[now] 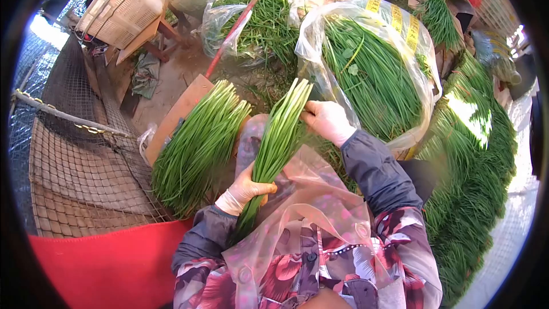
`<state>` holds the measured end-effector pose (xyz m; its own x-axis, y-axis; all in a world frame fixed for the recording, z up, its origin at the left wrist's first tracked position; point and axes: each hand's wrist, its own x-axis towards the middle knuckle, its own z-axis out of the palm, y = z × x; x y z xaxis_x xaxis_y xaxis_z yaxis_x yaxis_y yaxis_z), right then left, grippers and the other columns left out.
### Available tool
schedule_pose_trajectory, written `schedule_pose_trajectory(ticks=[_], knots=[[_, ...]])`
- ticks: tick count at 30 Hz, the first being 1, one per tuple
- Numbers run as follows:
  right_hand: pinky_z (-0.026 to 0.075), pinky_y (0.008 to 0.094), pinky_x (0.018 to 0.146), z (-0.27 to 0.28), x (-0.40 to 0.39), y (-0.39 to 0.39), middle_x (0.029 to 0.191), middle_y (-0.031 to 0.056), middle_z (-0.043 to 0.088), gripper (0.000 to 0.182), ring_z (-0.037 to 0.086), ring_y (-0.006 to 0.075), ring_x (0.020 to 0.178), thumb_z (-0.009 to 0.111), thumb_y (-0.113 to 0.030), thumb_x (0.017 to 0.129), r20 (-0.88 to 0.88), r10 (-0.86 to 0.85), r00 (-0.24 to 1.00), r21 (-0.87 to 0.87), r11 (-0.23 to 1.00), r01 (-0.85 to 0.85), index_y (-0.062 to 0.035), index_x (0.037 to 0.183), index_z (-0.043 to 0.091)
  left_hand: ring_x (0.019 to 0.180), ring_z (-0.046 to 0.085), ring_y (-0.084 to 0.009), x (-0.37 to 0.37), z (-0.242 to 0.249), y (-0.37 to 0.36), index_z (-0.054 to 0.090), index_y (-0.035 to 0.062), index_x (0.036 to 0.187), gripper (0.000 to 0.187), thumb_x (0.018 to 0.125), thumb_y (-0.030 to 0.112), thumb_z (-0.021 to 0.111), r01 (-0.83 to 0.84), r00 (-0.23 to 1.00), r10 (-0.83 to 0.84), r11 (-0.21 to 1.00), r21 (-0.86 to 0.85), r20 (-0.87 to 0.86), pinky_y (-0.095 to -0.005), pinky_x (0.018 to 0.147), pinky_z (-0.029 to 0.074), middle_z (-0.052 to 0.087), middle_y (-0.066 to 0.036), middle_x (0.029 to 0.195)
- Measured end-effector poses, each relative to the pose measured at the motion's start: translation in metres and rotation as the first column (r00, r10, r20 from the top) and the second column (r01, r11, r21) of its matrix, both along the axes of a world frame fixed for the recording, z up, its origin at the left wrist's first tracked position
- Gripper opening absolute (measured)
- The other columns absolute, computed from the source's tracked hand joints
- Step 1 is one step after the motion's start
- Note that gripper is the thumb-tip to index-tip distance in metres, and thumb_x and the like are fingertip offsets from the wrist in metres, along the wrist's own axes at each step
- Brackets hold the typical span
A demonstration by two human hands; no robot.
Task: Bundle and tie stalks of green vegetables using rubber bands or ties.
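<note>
My left hand, in a pale thin glove, is wrapped round the lower part of a bunch of garlic chives. The bunch stands tilted in front of my chest, pale cut ends up and green leaves down. My right hand, gloved too, has its fingers pinched at the right edge of the bunch, just below the pale ends; what exactly lies between the fingertips is hidden. Left of the bunch, a larger pile of garlic chives rests on a wooden board with a red upright rod.
Ahead stand clear plastic bags of loose greens and long chives. Rows of tied bundles line the right side. A cream crate sits on a wooden stool. Netting and red cloth lie left. Another person works at the upper right.
</note>
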<state>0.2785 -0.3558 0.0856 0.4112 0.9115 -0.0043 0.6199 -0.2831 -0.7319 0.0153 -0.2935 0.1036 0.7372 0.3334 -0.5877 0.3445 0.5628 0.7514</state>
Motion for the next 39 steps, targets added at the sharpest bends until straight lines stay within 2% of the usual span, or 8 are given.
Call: schedule_pose_trajectory(ticks=[5,9,11,13,15,21,28,39], knots=[[0.045,0.0249,0.05,0.006,0.062,-0.025,0.064,0.007,0.064,0.028,0.059,0.0127,0.053,0.057,-0.028,0.091,-0.738,-0.203,0.644,0.145,0.884,0.444,-0.003,0.086,0.068,0.048,0.052,-0.0115,-0.011,0.006,-0.001,0.05,0.0085,0.125,0.059,0.071,0.001,0.074,0.002,1.0,-0.002,1.0,0.029,-0.004,-0.0249,0.043,0.042,0.059,-0.003,0.074],[0.053,0.0325,0.074,-0.026,0.051,-0.063,0.093,0.02,0.068,0.054,0.067,0.0224,0.081,0.069,-0.045,0.079,0.054,0.291,0.955,-0.54,0.813,-0.217,-0.0018,0.112,0.064,0.047,0.052,-0.0142,-0.005,0.003,0.001,0.04,0.0094,0.138,0.075,0.071,-0.002,0.071,-0.046,0.998,0.03,0.954,0.297,0.057,-0.0276,0.042,0.043,0.062,-0.007,0.083],[0.045,0.036,0.093,-0.081,0.028,-0.067,0.14,0.018,0.044,0.104,0.053,0.0272,0.117,0.072,-0.055,0.073,-0.815,0.062,0.576,-0.162,0.93,-0.33,-0.0003,0.146,0.023,0.048,0.054,-0.0119,0.004,-0.017,0.001,0.029,0.0103,0.146,0.084,0.073,0.003,0.071,-0.085,0.993,0.037,0.871,0.484,0.108,-0.0266,0.043,0.045,0.063,-0.007,0.096],[0.035,0.0466,0.103,-0.078,-0.02,-0.029,0.145,0.0132,0.036,0.105,0.045,0.0289,0.124,0.072,-0.057,0.073,-0.879,0.461,-0.125,0.473,0.875,-0.105,-0.0106,0.149,0.017,0.091,0.063,-0.0394,0.036,-0.026,0.008,0.029,0.0092,0.144,0.091,0.067,0.019,0.077,0.061,0.998,0.033,-0.145,0.988,-0.057,-0.0433,0.08,0.051,0.06,-0.021,0.112],[0.034,0.0484,0.106,-0.055,-0.033,-0.026,0.137,0.0109,0.047,0.088,0.044,0.0287,0.127,0.068,-0.055,0.078,-0.821,0.531,-0.209,0.552,0.832,-0.056,-0.0086,0.143,0.033,0.126,0.041,-0.0411,0.043,0.009,-0.016,0.023,0.0031,0.144,0.099,0.066,0.03,0.078,0.338,0.938,-0.126,0.548,0.765,-0.324,-0.0435,0.103,0.036,0.038,-0.028,0.137],[0.038,0.0442,0.104,-0.025,-0.044,-0.029,0.133,0.0135,0.051,0.058,0.05,0.0281,0.122,0.059,-0.029,0.09,-0.895,0.344,-0.285,0.311,0.938,0.155,0.0011,0.137,0.04,0.112,0.054,-0.0358,0.031,0.041,-0.013,0.023,0.0005,0.144,0.107,0.065,0.045,0.081,0.172,0.975,-0.15,0.057,0.983,-0.162,-0.0395,0.091,0.045,0.053,-0.026,0.119],[0.045,0.0439,0.098,0.001,-0.061,-0.044,0.126,0.0153,0.056,0.054,0.055,0.0267,0.116,0.06,-0.019,0.088,-0.865,0.442,-0.238,0.407,0.895,0.184,0.003,0.134,0.042,0.105,0.057,-0.0172,0.031,-0.016,-0.027,0.049,0.0025,0.129,0.064,0.073,0.01,0.079,0.107,0.945,-0.19,0.949,0.298,0.265,-0.032,0.084,0.049,0.06,-0.009,0.112],[0.05,0.0363,0.078,-0.025,0.033,-0.012,0.095,0.0065,0.064,0.027,0.062,0.0209,0.084,0.057,-0.015,0.093,-0.943,0.332,-0.034,0.21,0.668,0.714,-0.0059,0.119,0.056,0.091,0.063,-0.0174,0.026,-0.001,-0.042,0.057,0.0022,0.119,0.046,0.075,-0.003,0.071,0.147,0.978,-0.144,0.989,-0.013,0.15,-0.0304,0.082,0.05,0.066,-0.008,0.103]])
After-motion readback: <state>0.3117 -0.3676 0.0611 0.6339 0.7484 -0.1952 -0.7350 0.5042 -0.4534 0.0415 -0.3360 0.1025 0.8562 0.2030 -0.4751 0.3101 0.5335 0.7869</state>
